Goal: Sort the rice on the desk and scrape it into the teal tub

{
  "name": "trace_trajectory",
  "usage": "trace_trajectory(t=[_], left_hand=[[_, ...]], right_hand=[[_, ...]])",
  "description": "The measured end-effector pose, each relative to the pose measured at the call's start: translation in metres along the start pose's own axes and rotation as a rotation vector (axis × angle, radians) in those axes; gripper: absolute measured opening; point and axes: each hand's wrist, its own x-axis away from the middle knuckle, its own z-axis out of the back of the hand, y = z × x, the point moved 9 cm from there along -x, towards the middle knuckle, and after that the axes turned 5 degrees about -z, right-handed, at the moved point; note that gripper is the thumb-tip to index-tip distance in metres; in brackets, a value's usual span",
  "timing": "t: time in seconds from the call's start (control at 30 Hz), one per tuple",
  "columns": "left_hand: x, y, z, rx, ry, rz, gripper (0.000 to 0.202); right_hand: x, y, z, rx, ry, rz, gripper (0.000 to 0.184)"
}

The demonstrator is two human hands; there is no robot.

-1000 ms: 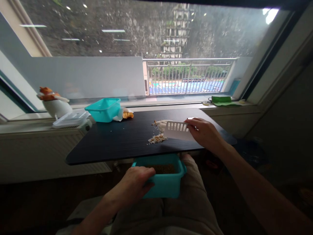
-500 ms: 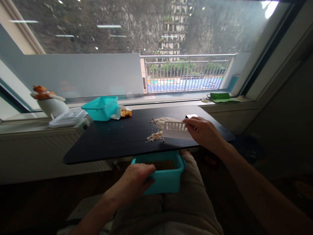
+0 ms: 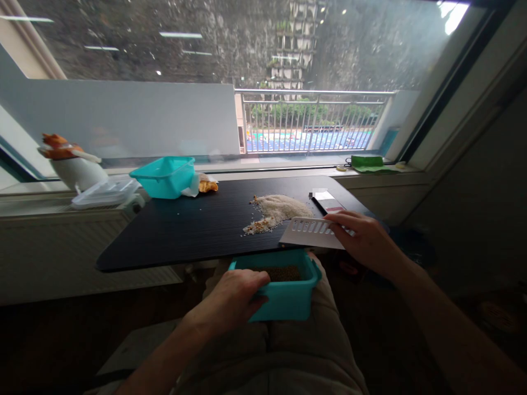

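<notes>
The pile of pale grains (image 3: pixel 286 207) lay on the dark desk (image 3: pixel 197 227), farther from the person than both hands. Just to the pile's near right, the right hand (image 3: pixel 364 238) pinched a slotted white scraper (image 3: pixel 307 237) between thumb and fingers. Nearer the person than the pile, below the desk's front edge, the left hand (image 3: pixel 236 291) gripped the rim of a turquoise tub (image 3: pixel 286 302) with brown grains (image 3: pixel 284 273) inside. Well left of the pile stood a second tub (image 3: pixel 164 184).
</notes>
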Motion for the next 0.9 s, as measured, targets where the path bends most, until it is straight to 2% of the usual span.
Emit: trace_trajectory(t=[0.1, 0.23, 0.33, 0.5, 0.73, 0.9], left_hand=[[0.0, 0.001, 0.001, -0.012, -0.005, 0.001, 0.008], [0.005, 0.0, 0.002, -0.044, -0.014, 0.007, 0.007], [0.01, -0.004, 0.003, -0.063, -0.016, 0.02, 0.007], [0.018, -0.012, 0.003, -0.068, -0.01, 0.041, 0.007], [0.021, -0.015, 0.003, -0.074, -0.02, 0.049, 0.008], [0.021, -0.015, 0.003, -0.092, -0.025, 0.051, 0.008]], right_hand=[[0.002, -0.005, 0.001, -0.046, -0.033, 0.004, 0.026], [-0.014, -0.016, 0.0, -0.057, 0.029, 0.021, 0.026], [-0.031, -0.026, -0.012, -0.018, 0.058, 0.065, 0.028], [-0.05, -0.039, -0.032, 0.017, 0.026, 0.099, 0.03], [-0.057, -0.044, -0.041, 0.035, 0.004, 0.109, 0.03], [-0.055, -0.044, -0.038, 0.009, 0.004, 0.112, 0.029]])
